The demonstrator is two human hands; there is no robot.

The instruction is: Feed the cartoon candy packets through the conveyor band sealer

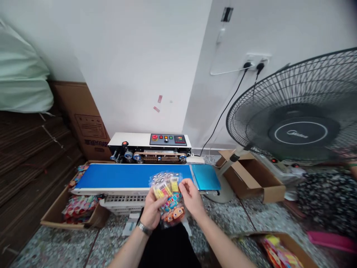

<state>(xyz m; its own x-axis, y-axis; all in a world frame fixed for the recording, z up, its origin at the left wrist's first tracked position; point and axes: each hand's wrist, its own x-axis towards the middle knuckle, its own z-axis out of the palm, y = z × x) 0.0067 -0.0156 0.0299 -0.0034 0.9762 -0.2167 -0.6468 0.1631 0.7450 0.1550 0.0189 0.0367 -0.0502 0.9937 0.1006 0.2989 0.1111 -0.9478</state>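
A fanned bunch of clear plastic packets [173, 203] with cartoon faces and yellow barcode labels is held in front of my body, over the near edge of a blue conveyor belt [117, 175]. My left hand [150, 211], with a metal-banded watch at the wrist, is closed around the bunch's left side, thumb across the front. At the upper right edge, my right hand [192, 198] pinches a packet between thumb and fingers. Behind the belt stands a band sealing machine [129, 139] with a control panel [168, 139] and lit red digits.
A large fan [299, 132] stands at right, its pole beside an open cardboard box [245, 178]. Boxes of colourful packets sit at lower left [80, 208] and lower right [281, 253]. Black cords run to a wall socket [255, 61]. Another person's patterned clothing [326, 201] shows far right.
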